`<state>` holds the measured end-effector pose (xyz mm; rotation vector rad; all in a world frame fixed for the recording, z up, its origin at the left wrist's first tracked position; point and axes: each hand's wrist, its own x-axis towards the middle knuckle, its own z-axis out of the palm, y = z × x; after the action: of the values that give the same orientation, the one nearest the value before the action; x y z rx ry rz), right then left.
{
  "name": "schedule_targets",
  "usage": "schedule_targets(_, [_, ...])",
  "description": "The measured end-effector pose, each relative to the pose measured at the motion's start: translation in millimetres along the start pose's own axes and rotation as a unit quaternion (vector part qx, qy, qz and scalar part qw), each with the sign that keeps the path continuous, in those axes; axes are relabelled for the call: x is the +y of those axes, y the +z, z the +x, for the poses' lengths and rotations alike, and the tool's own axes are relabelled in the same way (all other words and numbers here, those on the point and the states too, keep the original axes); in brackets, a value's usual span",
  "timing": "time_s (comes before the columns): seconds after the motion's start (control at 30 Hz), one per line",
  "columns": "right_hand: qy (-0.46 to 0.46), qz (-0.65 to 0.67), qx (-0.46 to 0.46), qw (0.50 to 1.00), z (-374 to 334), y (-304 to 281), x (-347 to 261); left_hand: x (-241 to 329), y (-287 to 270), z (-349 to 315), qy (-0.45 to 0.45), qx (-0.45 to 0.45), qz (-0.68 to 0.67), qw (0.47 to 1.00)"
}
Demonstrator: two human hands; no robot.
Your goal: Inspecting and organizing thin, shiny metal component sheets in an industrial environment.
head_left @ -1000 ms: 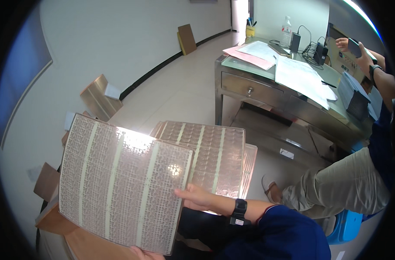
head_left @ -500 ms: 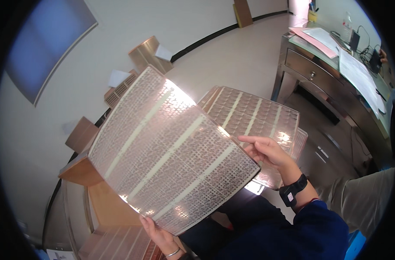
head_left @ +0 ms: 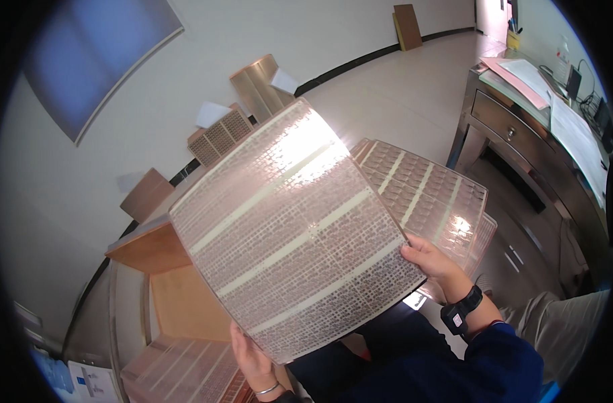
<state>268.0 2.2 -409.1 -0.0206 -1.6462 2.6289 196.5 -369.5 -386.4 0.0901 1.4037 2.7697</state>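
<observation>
A large, thin circuit board panel (head_left: 299, 245) is held up tilted in front of me. It is coppery pink, with rows of small cells and pale strips across it, and glares brightly near its top corner. My left hand (head_left: 251, 363) grips its lower left edge, the fingers partly behind it. On the right edge my right hand (head_left: 432, 258) pinches the panel, thumb on the front face and the other fingers hidden. Behind it to the right lies a stack of similar panels (head_left: 447, 191). More such panels (head_left: 179, 366) lie at lower left, beside a tan board (head_left: 185, 302).
A metal desk (head_left: 501, 117) with papers, a bottle and cables stands at right. Leaning against the wall are several boards, among them a copper-coloured sheet (head_left: 260, 87) and a gridded panel (head_left: 220, 134). Someone's grey-trousered leg (head_left: 561, 329) is at lower right.
My right hand has gone from an extended index finger beside the panel's right edge to a grip on that edge. The panel has tilted slightly, and the whole view has shifted.
</observation>
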Motion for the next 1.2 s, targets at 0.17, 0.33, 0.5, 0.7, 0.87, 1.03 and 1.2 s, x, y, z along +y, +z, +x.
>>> schedule_targets(0.17, [0.014, 0.125, 0.039, 0.991, 8, 18, 13, 8, 11, -5, -0.016, -0.080, -0.177, 0.981])
schedule_targets(0.33, [0.013, 0.243, -0.017, 0.970, 9, 71, 49, -48, 24, -15, -0.015, -0.117, -0.319, 0.941])
schedule_targets(0.5, [0.035, 0.155, -0.072, 0.985, 5, 45, 73, -46, 28, -12, -0.065, 0.034, -0.135, 0.988])
schedule_targets(0.7, [-0.164, 0.287, 0.174, 0.928, 13, -19, 0, -23, -14, -14, -0.065, 0.058, -0.089, 0.992])
schedule_targets(0.87, [-0.046, -0.134, 0.125, 0.982, -5, -28, -25, -5, -25, -15, -0.007, 0.074, -0.022, 0.997])
schedule_targets(1.03, [0.000, -0.153, 0.068, 0.986, -5, -14, -23, 6, -8, -15, 0.020, 0.098, 0.030, 0.995])
schedule_targets(1.2, [-0.016, -0.122, 0.034, 0.992, -5, -20, -14, 4, -22, -17, 0.026, 0.096, 0.045, 0.994])
